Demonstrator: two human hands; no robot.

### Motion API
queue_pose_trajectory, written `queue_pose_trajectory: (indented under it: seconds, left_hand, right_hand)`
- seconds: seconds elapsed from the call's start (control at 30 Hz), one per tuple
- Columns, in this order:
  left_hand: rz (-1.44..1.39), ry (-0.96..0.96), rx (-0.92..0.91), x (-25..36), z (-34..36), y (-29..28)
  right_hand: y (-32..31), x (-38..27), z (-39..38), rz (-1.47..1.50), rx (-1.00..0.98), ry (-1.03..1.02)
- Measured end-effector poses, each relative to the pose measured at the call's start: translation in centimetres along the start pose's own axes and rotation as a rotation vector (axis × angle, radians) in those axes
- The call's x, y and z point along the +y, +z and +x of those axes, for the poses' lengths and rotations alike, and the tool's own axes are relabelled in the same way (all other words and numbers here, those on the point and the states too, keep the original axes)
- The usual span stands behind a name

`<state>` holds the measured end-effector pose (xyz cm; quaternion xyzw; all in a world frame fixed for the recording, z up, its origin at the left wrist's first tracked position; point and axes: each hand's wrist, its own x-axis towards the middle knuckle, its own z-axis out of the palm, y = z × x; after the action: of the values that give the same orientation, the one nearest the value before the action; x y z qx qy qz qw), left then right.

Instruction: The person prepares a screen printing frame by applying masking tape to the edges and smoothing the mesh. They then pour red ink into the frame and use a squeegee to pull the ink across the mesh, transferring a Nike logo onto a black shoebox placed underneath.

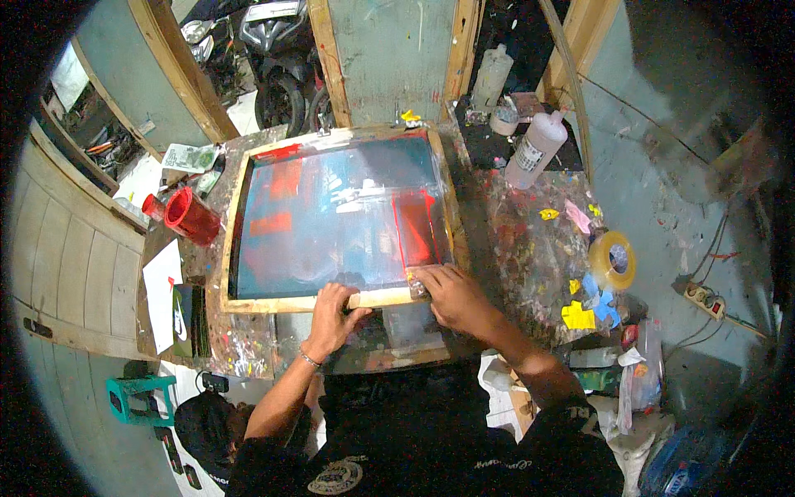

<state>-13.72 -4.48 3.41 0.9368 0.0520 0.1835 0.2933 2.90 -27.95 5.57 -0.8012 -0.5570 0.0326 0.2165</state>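
A wooden screen printing frame with blue-grey mesh and red and white ink marks lies on the stained worktable. My left hand is closed over its near rail, left of the middle, with the thumb along the front side. Farther right, my right hand pinches a small ink-stained squeegee at the near rail; my fingers partly cover it. Just beyond that hand, a band of wet red ink runs over the right part of the mesh.
Left of the frame stand a red ink container and white sheets. To the right are a plastic bottle, a tape roll and coloured scraps. A capped person is low at the left, near a green stool.
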Motion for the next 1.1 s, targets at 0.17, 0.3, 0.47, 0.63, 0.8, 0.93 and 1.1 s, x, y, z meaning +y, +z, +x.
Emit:
queue_pose_trajectory:
  seconds: [0.17, 0.3, 0.47, 0.63, 0.8, 0.93, 1.1]
  left_hand:
    - [-0.014, 0.029, 0.026, 0.4, 0.2, -0.3]
    - [-0.004, 0.031, 0.042, 0.0, 0.3, -0.1]
    - [-0.024, 0.049, 0.060, 0.3, 0.3, -0.3]
    - [-0.023, 0.040, 0.059, 0.8, 0.6, -0.6]
    - [-0.020, 0.000, 0.036, 0.7, 0.7, -0.9]
    - [-0.018, 0.018, 0.046, 1.4, 1.2, -1.8]
    - [-0.007, 0.004, 0.027, 1.9, 1.5, -2.6]
  right_hand:
    - [0.2, 0.2, -0.2, -0.041, 0.009, -0.023]
    - [0.1, -0.4, 0.0, -0.123, 0.036, -0.043]
    - [-0.2, -0.9, -0.1, -0.132, 0.059, -0.060]
    - [-0.2, -0.9, -0.1, -0.109, 0.119, -0.044]
    - [-1.0, -1.4, 0.2, -0.128, 0.081, -0.014]
    - [-1.4, -1.7, 0.1, -0.092, 0.105, -0.008]
    - [-2.7, -2.3, 0.4, -0.086, 0.108, -0.004]
